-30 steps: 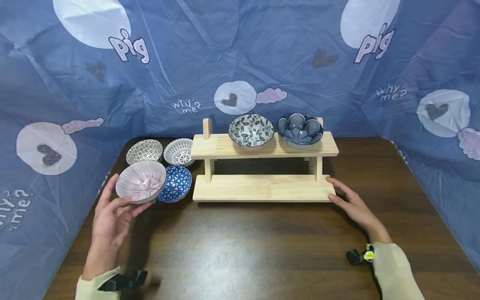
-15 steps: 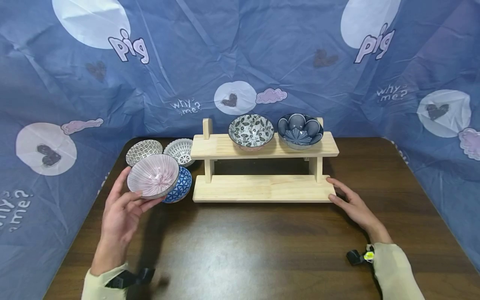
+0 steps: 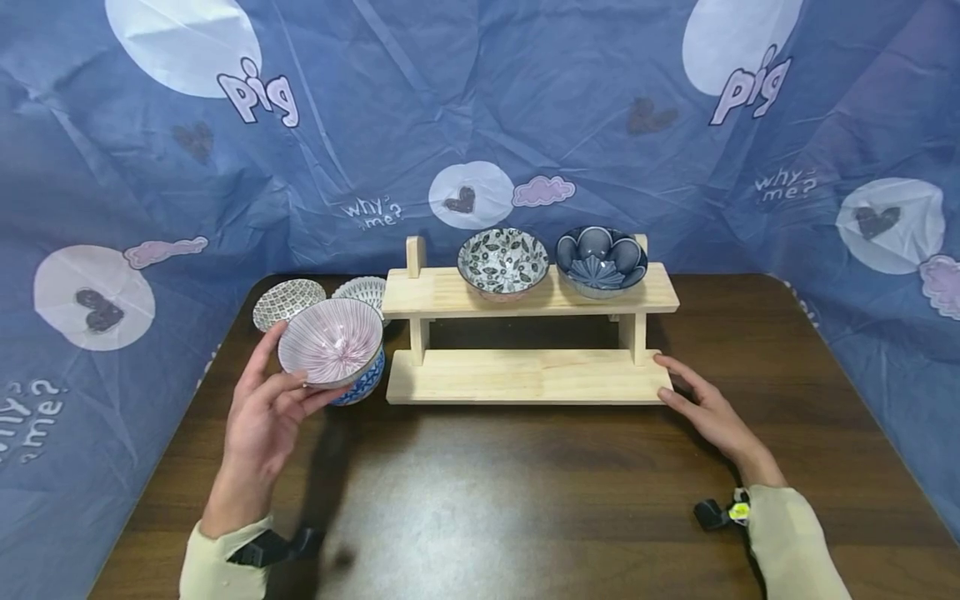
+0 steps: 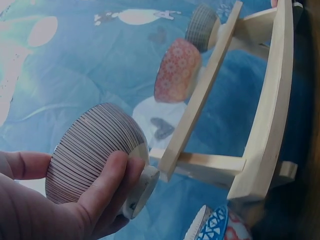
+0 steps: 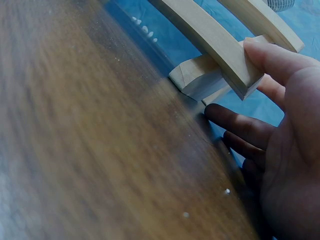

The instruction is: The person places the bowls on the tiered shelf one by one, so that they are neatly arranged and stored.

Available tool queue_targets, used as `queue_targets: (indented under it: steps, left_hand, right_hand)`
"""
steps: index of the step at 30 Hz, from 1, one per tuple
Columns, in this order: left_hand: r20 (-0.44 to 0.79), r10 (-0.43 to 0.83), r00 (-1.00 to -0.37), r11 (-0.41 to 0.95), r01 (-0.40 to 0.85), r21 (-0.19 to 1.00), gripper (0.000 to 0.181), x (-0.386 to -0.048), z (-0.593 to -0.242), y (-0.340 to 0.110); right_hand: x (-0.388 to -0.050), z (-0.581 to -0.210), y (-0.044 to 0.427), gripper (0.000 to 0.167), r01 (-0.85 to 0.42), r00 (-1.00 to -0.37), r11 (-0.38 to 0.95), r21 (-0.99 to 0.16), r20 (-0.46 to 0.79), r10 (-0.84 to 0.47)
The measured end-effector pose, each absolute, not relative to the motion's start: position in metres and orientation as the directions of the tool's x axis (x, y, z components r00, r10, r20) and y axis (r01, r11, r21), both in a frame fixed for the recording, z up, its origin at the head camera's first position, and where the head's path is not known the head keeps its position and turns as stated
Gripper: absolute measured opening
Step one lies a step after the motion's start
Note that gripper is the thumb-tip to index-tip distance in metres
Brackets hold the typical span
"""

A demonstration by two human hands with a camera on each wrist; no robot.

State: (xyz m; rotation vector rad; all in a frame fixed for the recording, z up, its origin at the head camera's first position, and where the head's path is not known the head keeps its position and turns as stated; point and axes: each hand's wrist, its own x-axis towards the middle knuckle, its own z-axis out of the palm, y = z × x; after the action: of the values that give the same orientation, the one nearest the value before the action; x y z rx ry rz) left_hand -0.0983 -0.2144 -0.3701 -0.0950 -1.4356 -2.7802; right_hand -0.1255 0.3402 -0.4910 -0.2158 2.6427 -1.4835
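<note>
My left hand (image 3: pixel 262 425) holds a bowl with thin dark lines outside and pink streaks inside (image 3: pixel 330 342). The thumb is at its rim and the fingers lie under its side, near the foot, as the left wrist view shows. It is in the air, partly covering a blue-patterned bowl (image 3: pixel 363 385). At the right end of a two-tier wooden rack (image 3: pixel 525 377), my right hand (image 3: pixel 708 417) grips the lower board's end between thumb and index finger; the other fingers are off the wood. On the upper board sit a leaf-patterned bowl (image 3: pixel 502 262) and a dark blue petal-shaped bowl (image 3: pixel 600 262).
Left of the rack, a grey-patterned bowl (image 3: pixel 288 302) and a white bowl with dark marks (image 3: pixel 362 290) stand on the brown table (image 3: pixel 487 500), both partly hidden. A blue printed cloth (image 3: pixel 600 100) hangs behind and at the sides.
My left hand has carried the pink-streaked bowl right and slightly up, toward the rack, so it now covers more of the blue-patterned bowl. My right hand stays at the rack's end.
</note>
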Motion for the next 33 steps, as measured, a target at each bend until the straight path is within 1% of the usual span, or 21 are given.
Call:
queue_targets:
  steps: [5,12,22,27,33]
  left_hand:
    - [0.028,0.020,-0.999,-0.558,0.013,0.830,0.066,-0.102,-0.365,-0.205]
    - [0.047,0.046,-0.998,-0.563,0.013,0.826,0.067,-0.106,-0.360,-0.193]
    - [0.024,0.040,-0.999,-0.525,0.000,0.851,0.068,-0.115,-0.349,-0.177]
    - [-0.002,0.032,-0.999,-0.520,-0.019,0.854,0.066,-0.120,-0.343,-0.171]
    - [-0.038,0.021,-0.999,-0.501,-0.043,0.864,0.069,-0.126,-0.341,-0.163]
  right_hand:
    - [-0.125,-0.492,0.341,0.056,-0.066,-0.985,0.519,-0.852,-0.026,-0.168]
    - [-0.125,-0.491,0.340,0.056,-0.063,-0.986,0.521,-0.851,-0.028,-0.164]
    - [-0.126,-0.491,0.341,0.056,-0.079,-0.984,0.522,-0.850,-0.016,-0.175]
    - [-0.126,-0.491,0.341,0.056,-0.087,-0.984,0.522,-0.849,-0.008,-0.177]
    - [-0.126,-0.490,0.341,0.057,-0.068,-0.985,0.528,-0.847,-0.028,-0.173]
